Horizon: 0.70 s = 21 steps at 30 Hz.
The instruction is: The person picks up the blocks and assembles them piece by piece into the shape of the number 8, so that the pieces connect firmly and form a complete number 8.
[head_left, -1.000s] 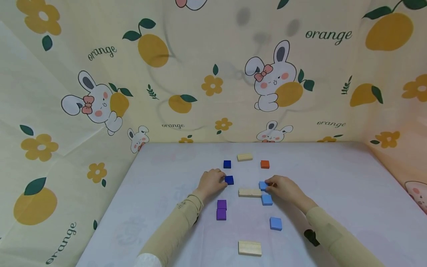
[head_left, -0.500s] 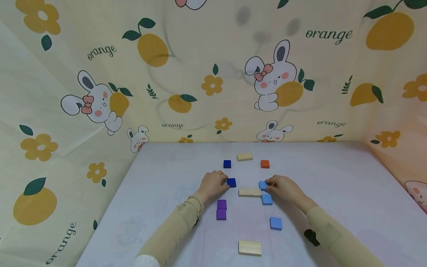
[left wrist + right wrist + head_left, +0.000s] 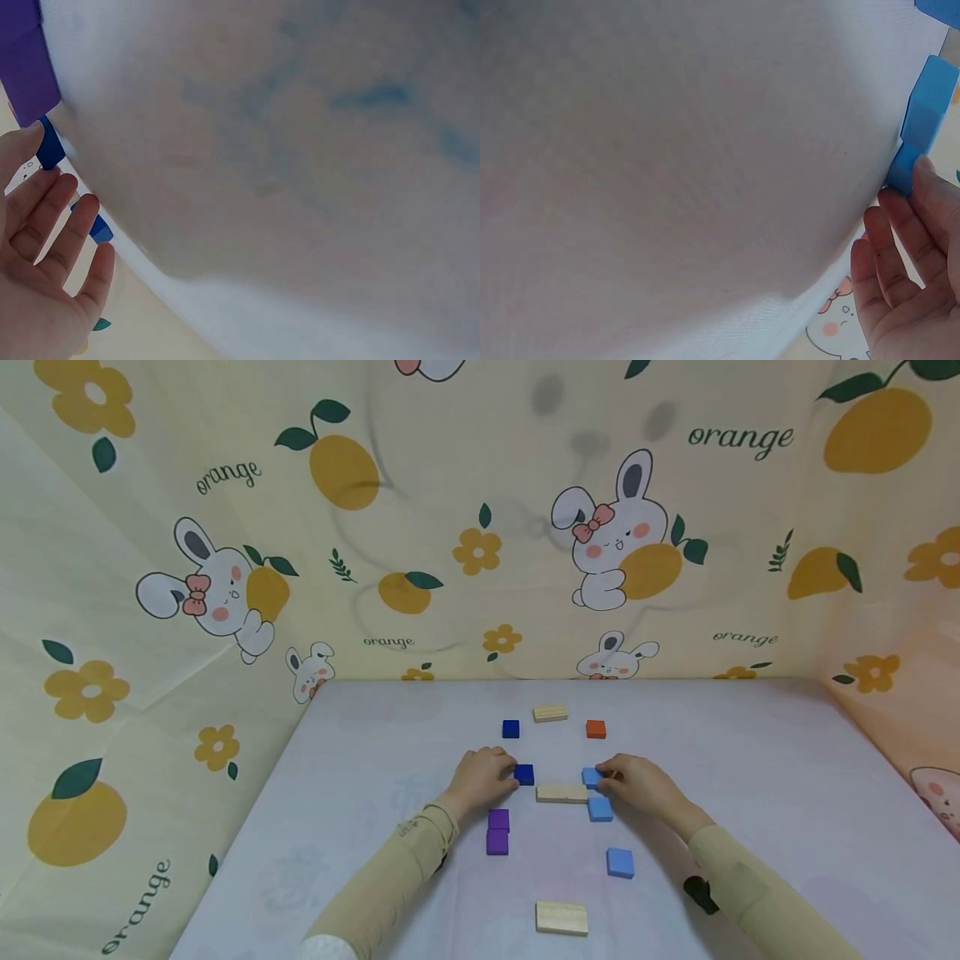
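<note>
In the head view my left hand [image 3: 483,777] pinches a dark blue block [image 3: 524,774] between thumb and forefinger. That same dark blue block [image 3: 50,144] shows at the fingertips in the left wrist view, other fingers spread apart. Across from it, my right hand [image 3: 641,785] pinches a light blue block [image 3: 591,777] at its right side. Between the hands and slightly nearer lies a long wooden block [image 3: 561,793]. A second light blue block [image 3: 600,809] sits at its right end, just in front of the pinched one, as the right wrist view also shows.
Two purple blocks [image 3: 498,831] lie in a line below the left hand. Another light blue block [image 3: 620,862] and a wooden block [image 3: 561,918] are nearer. Farther back are a dark blue block [image 3: 511,729], a wooden block [image 3: 551,713] and an orange block [image 3: 596,729].
My left hand has slid the dark blue block right and slightly nearer, toward the left end of the long wooden block. The right hand has stayed in place on its light blue block.
</note>
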{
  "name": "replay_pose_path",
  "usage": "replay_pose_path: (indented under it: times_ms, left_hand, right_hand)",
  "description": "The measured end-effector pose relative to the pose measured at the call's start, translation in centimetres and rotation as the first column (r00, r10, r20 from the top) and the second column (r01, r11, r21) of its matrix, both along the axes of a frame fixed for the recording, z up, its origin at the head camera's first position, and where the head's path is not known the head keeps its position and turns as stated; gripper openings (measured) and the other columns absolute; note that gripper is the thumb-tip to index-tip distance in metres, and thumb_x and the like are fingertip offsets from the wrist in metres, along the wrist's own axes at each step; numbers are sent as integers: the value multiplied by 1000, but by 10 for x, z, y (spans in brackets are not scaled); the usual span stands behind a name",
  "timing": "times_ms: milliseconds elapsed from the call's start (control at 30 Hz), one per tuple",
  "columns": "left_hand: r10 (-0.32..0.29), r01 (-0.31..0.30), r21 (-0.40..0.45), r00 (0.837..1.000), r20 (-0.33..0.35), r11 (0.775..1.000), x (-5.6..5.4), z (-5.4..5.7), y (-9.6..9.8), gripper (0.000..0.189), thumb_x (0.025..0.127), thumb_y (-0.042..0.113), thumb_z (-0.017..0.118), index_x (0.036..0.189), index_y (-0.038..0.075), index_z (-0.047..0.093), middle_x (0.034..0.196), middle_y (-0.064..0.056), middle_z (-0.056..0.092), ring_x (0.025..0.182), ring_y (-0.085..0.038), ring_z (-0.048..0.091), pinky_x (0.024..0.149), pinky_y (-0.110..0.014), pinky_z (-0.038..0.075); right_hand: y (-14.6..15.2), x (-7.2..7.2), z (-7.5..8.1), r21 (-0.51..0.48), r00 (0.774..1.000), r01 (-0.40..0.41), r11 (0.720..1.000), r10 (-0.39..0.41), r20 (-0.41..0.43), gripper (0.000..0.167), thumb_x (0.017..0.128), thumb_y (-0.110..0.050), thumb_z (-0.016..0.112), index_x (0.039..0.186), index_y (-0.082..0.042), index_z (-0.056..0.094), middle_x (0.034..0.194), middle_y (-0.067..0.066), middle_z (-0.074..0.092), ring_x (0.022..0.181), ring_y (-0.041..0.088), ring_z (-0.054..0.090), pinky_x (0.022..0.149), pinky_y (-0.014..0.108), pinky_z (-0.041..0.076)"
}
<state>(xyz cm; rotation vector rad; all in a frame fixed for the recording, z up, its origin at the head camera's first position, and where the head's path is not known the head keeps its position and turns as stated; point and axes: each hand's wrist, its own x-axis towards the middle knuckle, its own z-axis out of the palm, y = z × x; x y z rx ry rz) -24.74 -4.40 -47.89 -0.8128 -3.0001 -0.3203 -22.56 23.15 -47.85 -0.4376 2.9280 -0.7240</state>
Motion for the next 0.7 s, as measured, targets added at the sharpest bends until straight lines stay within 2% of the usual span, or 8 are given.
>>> replay_pose_path:
  times_ms: [700]
  left_hand:
    - [-23, 23, -20, 1000, 6, 1000, 0, -2, 3, 34, 84, 37, 65, 111, 17, 67, 106, 4, 67, 95, -15, 62, 80, -33, 50]
  right_hand:
    - [0, 1, 2, -11, 1000, -1, 1000, 1, 9, 30, 84, -17, 67, 110, -2, 67, 95, 6, 69, 81, 14, 59, 74, 35, 53]
